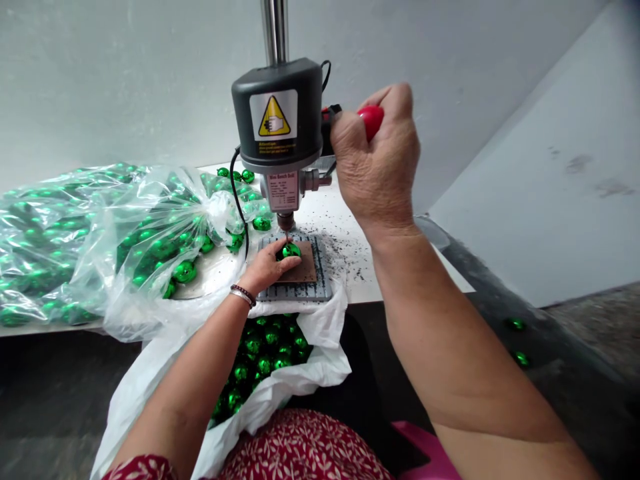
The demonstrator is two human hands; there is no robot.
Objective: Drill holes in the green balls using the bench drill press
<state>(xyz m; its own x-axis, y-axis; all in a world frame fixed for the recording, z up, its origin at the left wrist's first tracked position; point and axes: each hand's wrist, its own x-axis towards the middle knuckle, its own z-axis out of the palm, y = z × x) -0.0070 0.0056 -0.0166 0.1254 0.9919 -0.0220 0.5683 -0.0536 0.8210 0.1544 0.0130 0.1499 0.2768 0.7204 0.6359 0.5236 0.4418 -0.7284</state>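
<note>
A black and grey bench drill [277, 113] stands before me with a hand-warning label on its motor housing. My right hand [383, 157] is wrapped round the red knob [371, 122] of its lever, on the right side. Under the drill's chuck [285, 221], my left hand [267, 265] grips a shiny green ball [291, 251] between thumb and fingers. The ball rests on a brown board [305, 270], which lies on the drill's grey slotted base [320, 291]. The bit's tip meets or nearly meets the ball's top; I cannot tell which.
Clear plastic bags [100, 233] full of green balls cover the table's left side. An open white sack [320, 373] of green balls hangs below the front edge. Dark shavings litter the white tabletop [360, 233]. Two green balls [521, 359] lie on the floor at right.
</note>
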